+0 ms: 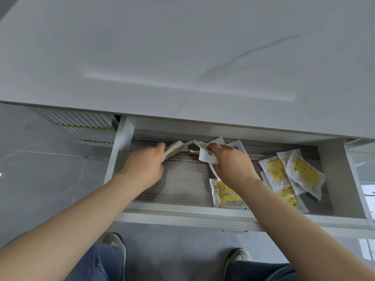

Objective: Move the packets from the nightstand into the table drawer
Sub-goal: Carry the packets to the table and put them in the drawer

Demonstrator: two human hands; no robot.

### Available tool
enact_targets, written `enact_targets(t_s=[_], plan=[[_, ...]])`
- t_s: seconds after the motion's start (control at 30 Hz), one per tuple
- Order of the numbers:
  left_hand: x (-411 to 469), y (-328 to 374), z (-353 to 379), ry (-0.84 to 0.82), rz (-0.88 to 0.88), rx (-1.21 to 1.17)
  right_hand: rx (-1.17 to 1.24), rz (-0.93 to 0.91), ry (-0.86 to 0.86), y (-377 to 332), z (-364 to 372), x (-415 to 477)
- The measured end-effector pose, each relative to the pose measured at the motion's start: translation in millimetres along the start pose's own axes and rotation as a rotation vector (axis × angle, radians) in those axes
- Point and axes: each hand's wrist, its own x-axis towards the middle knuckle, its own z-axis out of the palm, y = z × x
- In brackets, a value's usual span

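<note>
drawer: open, grey wood-grain floor
pile: yellow packets, overlapping, flat, 3 o'clock
single packet: flat, 5 o'clock
held packets: crumpled, white, 12 o'clock

Drawer noted open below counter front edge. Packets piled in its right end; single packet laid by front wall, beneath right hand. Left hand positioned further left, inside drawer.
</note>
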Motion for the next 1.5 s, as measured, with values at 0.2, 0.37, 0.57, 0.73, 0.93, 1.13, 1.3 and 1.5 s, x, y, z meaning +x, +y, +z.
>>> enact_targets(t_s=[0.2, 0.37, 0.57, 0.73, 0.93, 1.13, 1.3, 1.5], plan=[[0, 0, -3, -0.018, -0.02, 0.011, 0.028, -0.001, -0.003, 2, -2, -4], [-4, -5, 0, -0.07, -0.04, -0.052, 0.087, 0.019, -0.111, -2, 2, -5], [-3, -7, 1, -0.023, -0.064, -0.115, 0.14, 0.016, -0.273, -1, -1, -8], [-2, -7, -2, 0.103, -0.073, -0.184, 0.25, 0.019, -0.351, -1, -7, -15], [-2, -3, -4, 0.171, -0.058, -0.199, 0.26, -0.03, -0.459, -10, -8, -25], [-7, 3, -8, 0.111, -0.033, -0.306, 0.392, 0.028, -0.604, -14, -10, -28], [-12, 7, -9, 0.06, -0.028, -0.346, 0.44, 0.028, -0.641, -13, -14, -28], [-16, 13, -17, -0.089, 0.063, -0.266, 0.203, 0.079, -0.456, -8, -21, -27]])
